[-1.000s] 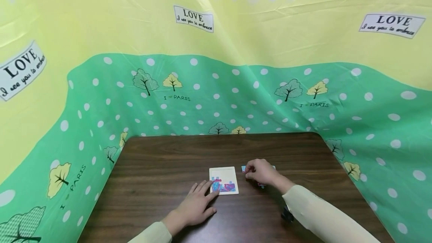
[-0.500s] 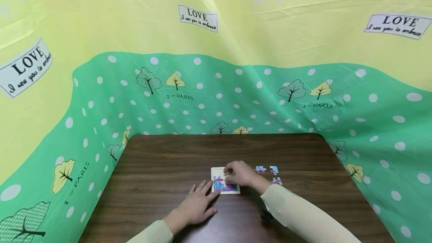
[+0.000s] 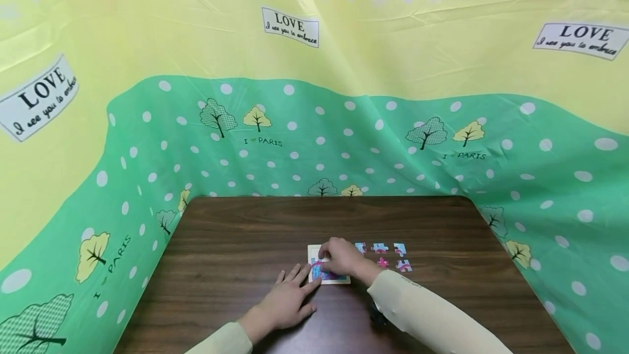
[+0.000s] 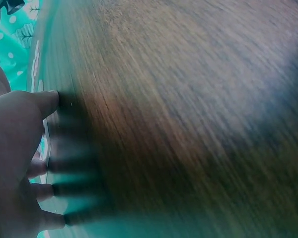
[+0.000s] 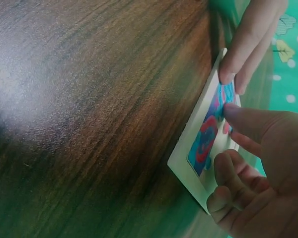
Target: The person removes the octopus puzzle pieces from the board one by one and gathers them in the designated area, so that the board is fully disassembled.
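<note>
A white-bordered jigsaw tray (image 3: 345, 281), partly filled with blue, purple and pink pieces, lies on the table. My left hand (image 3: 287, 299) rests flat beside it with spread fingers; the fingertips touch the tray's left border. Over the tray, my right hand (image 3: 342, 257) pinches a small jigsaw piece (image 5: 226, 128) between thumb and index finger, down against the picture. Fingers hide most of that piece. In the right wrist view the other fingers of this hand are curled, and the tray's bare backing shows beneath them.
Several loose jigsaw pieces lie right of the tray, among them a blue one (image 3: 379, 248), a corner one (image 3: 400, 249) and a pink one (image 3: 383, 262). The dark wooden table (image 3: 236, 234) is bordered by a green and yellow printed cloth (image 3: 344, 141).
My right hand has moved left from the loose pieces to the tray, bringing a jigsaw piece, and has lowered slightly over the picture. The left hand has stayed at the tray's border.
</note>
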### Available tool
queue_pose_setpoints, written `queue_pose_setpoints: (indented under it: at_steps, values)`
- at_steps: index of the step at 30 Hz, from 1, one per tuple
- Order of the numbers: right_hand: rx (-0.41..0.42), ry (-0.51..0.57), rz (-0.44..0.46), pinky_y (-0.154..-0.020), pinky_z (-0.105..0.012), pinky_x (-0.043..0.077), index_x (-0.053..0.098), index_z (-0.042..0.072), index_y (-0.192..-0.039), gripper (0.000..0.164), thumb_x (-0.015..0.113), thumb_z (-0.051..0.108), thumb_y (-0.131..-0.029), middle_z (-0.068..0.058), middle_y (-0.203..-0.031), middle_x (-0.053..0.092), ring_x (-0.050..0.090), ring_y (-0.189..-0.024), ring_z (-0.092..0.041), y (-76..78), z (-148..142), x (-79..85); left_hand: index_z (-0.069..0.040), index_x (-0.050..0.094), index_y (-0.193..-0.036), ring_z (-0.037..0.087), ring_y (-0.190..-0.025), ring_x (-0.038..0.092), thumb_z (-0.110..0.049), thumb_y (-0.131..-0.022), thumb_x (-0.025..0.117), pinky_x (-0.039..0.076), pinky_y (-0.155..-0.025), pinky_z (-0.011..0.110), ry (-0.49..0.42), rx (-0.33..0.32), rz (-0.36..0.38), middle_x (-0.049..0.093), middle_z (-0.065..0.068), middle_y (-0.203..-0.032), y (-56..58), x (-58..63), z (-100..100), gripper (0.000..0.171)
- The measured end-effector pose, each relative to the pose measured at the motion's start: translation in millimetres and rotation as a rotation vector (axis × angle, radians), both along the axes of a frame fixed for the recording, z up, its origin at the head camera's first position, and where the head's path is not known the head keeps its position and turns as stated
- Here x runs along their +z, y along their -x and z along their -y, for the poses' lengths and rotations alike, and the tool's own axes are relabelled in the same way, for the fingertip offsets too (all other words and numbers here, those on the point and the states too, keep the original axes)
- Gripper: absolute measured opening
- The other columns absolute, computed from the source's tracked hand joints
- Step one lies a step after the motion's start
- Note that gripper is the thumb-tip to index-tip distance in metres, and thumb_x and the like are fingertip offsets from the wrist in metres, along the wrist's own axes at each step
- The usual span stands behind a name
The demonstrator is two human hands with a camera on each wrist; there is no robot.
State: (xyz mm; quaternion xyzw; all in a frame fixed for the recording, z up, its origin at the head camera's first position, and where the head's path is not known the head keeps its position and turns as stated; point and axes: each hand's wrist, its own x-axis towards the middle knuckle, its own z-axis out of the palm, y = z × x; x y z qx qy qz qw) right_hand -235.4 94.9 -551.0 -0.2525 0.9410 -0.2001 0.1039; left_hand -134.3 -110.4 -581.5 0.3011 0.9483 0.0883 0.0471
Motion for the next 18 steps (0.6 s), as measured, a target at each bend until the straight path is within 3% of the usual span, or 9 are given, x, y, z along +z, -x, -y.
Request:
queue_pose_setpoints:
  at_steps: [18]
  values:
    - [-0.037, 0.007, 0.034, -0.062, -0.032, 0.044, 0.068, 0.017, -0.092, 0.022, 0.086, 0.021, -0.080, 0.003, -0.081, 0.055, 0.050, -0.069, -0.014, 2.4, 2.8, -2.0, -0.030, 0.045, -0.157, 0.042, -0.149, 0.037, -0.053, -0.100, 0.057, 0.040, -0.108, 0.069, -0.020, 0.011, 0.022, 0.034, 0.013, -0.166, 0.9, 0.2, -0.5, 0.062]
